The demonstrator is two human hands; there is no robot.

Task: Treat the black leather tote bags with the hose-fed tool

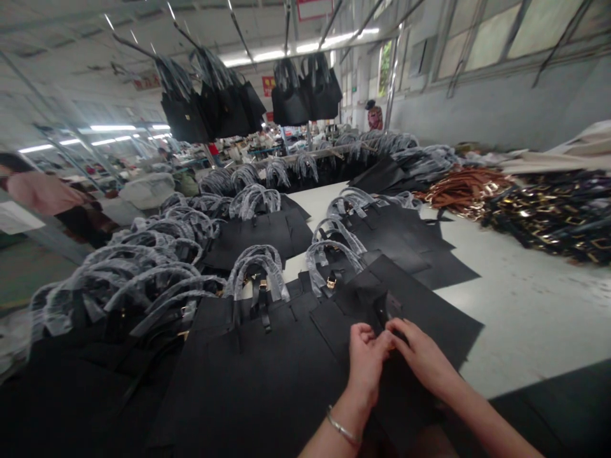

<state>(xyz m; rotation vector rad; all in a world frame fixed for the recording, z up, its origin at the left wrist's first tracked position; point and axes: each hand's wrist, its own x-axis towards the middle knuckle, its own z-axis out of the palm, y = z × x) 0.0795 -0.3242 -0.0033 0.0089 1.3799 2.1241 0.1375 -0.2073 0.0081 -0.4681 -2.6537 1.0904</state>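
My left hand (367, 356), with a bracelet at the wrist, has its fingers curled in a pinch. My right hand (416, 351) meets it fingertip to fingertip, also pinched. What lies between the fingertips is too small and hidden to name. Just beyond them a dark strap-like piece (387, 305) rises from a black bag panel (405, 292), over which both hands are held. To the left lies another black bag panel (267, 375), flat, with plastic-wrapped handles (258, 267) and a gold-buckled strap (262, 296). A second gold buckle (331, 282) shows beside more wrapped handles (334, 248).
Stacked bag pieces with wrapped handles (143, 267) crowd the left. On the white table (515, 318), brown straps (465, 191) and black straps with gold hardware (554, 216) are heaped at the right. Finished black bags (291, 98) hang overhead. A person (52, 197) stands at far left.
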